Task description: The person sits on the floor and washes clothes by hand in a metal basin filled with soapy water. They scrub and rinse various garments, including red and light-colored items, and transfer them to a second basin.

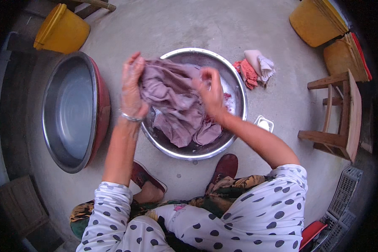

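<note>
A wet mauve garment [172, 101] lies bunched in a round metal basin [192, 157] between my feet, part of it raised above the rim. My left hand [133, 84], with a silver bracelet at the wrist, is against the garment's left edge. Its fingers look stretched out, though blurred by motion. My right hand [212, 92] is closed at the garment's right side, its fingers curled over the fabric. Some blur hides exactly where they grip. Soapy water and a bit of dark red cloth [227, 97] show in the basin beside the right hand.
To the left stands a big metal basin [69, 113] with water, resting in a red one. Pink and white cloths [256, 69] lie on the floor at right, near a soap dish [264, 124]. Yellow buckets [67, 31], a wooden stool [344, 113] and grey crates [344, 191] stand around.
</note>
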Available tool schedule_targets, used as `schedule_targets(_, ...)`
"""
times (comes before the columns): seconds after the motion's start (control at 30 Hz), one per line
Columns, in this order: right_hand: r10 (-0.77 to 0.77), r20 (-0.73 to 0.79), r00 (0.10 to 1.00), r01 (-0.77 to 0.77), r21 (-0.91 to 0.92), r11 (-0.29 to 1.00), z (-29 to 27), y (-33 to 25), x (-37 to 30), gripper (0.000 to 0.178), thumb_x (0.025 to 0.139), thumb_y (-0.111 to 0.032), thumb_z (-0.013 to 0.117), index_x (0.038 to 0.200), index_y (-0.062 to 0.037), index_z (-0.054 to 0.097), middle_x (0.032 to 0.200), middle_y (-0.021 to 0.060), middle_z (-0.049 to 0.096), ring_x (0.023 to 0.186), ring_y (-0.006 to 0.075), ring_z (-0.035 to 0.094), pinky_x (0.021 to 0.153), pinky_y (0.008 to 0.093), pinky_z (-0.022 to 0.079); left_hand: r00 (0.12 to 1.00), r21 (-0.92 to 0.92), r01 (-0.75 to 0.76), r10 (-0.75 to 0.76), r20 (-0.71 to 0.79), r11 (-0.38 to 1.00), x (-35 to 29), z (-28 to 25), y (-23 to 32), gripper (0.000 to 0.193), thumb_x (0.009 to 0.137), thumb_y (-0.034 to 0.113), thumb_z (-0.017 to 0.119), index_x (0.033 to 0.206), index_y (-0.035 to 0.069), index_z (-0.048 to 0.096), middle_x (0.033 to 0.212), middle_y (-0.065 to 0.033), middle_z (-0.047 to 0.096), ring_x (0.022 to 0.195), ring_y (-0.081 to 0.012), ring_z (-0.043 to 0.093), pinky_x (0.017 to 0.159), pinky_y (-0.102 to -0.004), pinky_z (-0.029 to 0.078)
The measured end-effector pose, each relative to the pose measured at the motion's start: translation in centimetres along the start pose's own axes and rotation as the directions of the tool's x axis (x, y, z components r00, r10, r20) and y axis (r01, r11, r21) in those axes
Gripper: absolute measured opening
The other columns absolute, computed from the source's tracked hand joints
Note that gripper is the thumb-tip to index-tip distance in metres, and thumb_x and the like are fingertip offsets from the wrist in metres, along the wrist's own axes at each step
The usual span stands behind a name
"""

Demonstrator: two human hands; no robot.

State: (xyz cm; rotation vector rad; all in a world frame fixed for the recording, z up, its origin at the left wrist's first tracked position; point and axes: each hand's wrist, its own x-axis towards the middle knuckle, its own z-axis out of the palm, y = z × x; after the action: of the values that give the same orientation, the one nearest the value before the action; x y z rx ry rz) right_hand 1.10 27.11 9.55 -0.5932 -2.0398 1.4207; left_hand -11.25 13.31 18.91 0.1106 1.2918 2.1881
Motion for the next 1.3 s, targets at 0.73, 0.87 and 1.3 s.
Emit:
schedule_targets(0.73,0.084,0.731,0.677,0.381,-0.446,0.810,2.4,-1.3,-6.2,0.022,0.078,-0.022,0.051,0.076,-0.0024,0.061,0.066,0.0212,0.060,0.058,0.0331,0.061,0.054,0.0440,0.048,0.583,0.514,-0.812,-0.365,0.726,-0.275,-0.6,-8.3,-7.9,0.029,0.069,0.017,0.060,0.098,0.015,0.056,0.133,-0.0093,0.037,0.130,-0.0298,0.024,0.103,-0.0557,0.016)
schedule_targets(0.87,-0.127,0.562,0.817,0.217,-0.095,0.972,0.6,-3.1,-1.5,0.015,0.078,-0.015,0.050,0.073,-0.0020,0.054,0.063,0.0138,0.056,0.058,0.0227,0.055,0.054,0.0369,0.043,0.695,0.766,-0.598,-0.322,0.642,0.238,0.4,-6.9,-4.6,0.025,0.076,0.018,0.057,0.099,0.008,0.055,0.113,-0.0092,0.052,0.111,-0.0221,0.046,0.093,-0.0371,0.035)
schedule_targets(1.3,-0.097,0.398,0.912,0.096,0.022,0.995,-0.3,-7.6,2.4,0.031,0.068,-0.017,0.059,0.092,-0.0014,0.047,0.081,0.0116,0.053,0.075,0.0252,0.054,0.070,0.0314,0.044,0.856,0.590,-0.514,0.420,0.302,0.622,-3.7,6.4,8.3,0.021,0.077,0.022,0.064,0.077,0.004,0.053,0.065,-0.0008,0.054,0.057,-0.0062,0.048,0.053,-0.0215,0.041)
